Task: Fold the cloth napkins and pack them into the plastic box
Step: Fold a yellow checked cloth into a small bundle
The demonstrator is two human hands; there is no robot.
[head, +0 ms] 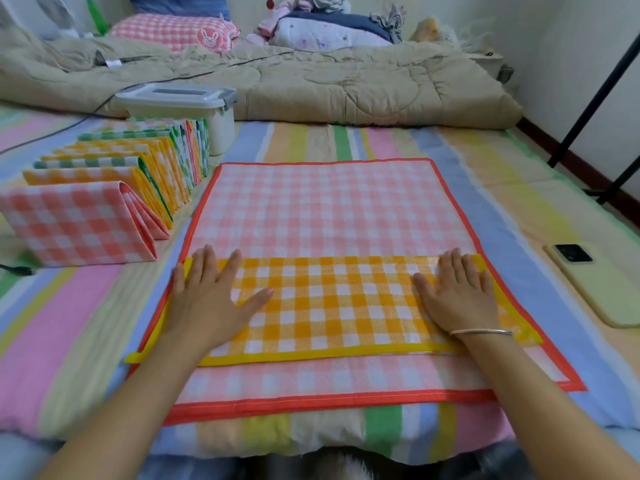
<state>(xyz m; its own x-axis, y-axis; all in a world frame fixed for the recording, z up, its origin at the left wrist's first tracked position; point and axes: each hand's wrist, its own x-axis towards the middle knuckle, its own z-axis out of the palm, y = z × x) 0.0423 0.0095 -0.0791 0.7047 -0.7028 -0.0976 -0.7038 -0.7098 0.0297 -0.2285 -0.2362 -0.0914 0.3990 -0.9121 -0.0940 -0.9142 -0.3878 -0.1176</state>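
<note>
Striped cotton sheet [311, 140] covers the whole surface in front of you, with a beige quilt [346, 84] bunched along twelve o'clock. At the centre of the sheet a pink checked napkin [329, 209] with a red border lies fully open, so that one is not yet folded. Across its six o'clock half lies the yellow checked napkin [329, 306], the piece in hand. It is a long flat band folded lengthwise, with a yellow hem along the near edge and ends reaching almost to the red borders at nine and three o'clock. It looks smooth and crisp, and I judge it early in its folding, with the crosswise folds to come. At ten o'clock a row of folded napkins [114, 174] in red, yellow and green checks stands on edge, so much of the folding looks done. Behind it at eleven o'clock the plastic box [221, 129] has its lid on. You cannot tell what is inside, and the packing looks not yet begun. A phone [595, 285] lies at three o'clock. Your left hand [207, 299] lies flat, palm down, on the band's nine o'clock end, and your right hand [457, 299] lies the same way on its three o'clock end. The fingers are straight and press the cloth, gripping nothing. A thin bangle [481, 331] circles your right wrist.
</note>
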